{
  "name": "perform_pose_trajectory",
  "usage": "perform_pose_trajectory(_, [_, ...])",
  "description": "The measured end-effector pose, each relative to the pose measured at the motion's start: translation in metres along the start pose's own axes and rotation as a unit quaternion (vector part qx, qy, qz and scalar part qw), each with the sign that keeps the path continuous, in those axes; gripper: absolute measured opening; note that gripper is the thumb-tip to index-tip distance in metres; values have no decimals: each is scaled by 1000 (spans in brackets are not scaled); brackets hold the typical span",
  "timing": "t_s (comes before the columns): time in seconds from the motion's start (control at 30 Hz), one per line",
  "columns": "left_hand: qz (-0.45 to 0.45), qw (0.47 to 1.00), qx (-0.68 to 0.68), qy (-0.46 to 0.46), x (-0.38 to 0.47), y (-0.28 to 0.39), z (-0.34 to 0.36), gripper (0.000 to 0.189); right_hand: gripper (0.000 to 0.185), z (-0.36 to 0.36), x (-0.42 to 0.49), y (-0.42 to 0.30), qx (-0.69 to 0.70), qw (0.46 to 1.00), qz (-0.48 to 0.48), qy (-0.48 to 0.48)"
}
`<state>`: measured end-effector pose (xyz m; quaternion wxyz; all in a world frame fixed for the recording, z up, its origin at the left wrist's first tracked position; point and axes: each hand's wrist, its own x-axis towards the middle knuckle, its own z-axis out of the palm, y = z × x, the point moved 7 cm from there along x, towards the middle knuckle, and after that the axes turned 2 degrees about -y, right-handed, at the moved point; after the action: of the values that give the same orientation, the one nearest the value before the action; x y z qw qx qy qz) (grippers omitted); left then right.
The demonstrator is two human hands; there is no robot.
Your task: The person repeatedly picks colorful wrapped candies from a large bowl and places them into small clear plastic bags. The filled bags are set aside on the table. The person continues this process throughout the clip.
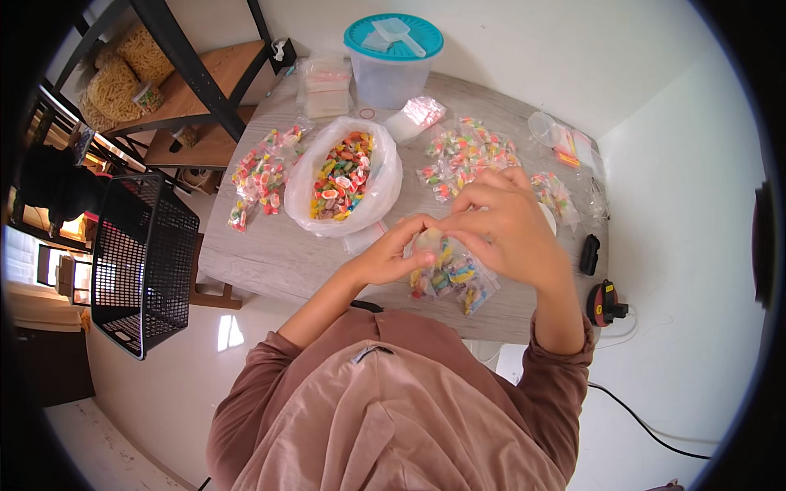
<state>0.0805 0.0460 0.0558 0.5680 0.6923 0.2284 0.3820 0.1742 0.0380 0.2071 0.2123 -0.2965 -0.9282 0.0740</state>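
My left hand (396, 251) and my right hand (506, 227) meet over the front of the table, fingertips pinching the top of a small clear plastic bag (428, 242). Just below lie several small clear bags of wrapped candies (457, 276). To the left stands an open white plastic bag (295, 190) full of wrapped candies (344, 178). Filled candy bags lie in a pile at the left (264, 172) and in another pile (470, 153) beyond my right hand. What the pinched bag holds is partly hidden by my fingers.
Behind stand a plastic tub with a teal lid (362, 49), a scoop (399, 35) on it, and stacked empty zip bags (325, 89). At right are a black object (589, 255) and a round power outlet unit (605, 304). A black basket (144, 264) is at far left.
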Motion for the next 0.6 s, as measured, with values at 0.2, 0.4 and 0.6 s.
perform_pose_trajectory(0.2, [37,999,24,24,4,26,1,53,19,-6,0,-3,9,999,14,31])
perform_pose_trajectory(0.4, [8,999,-24,40,2,10,2,43,12,2,-3,-1,64,997,33,36])
perform_pose_trajectory(0.6, [-31,999,0,26,0,0,0,42,13,20,-11,16,177,976,128,8])
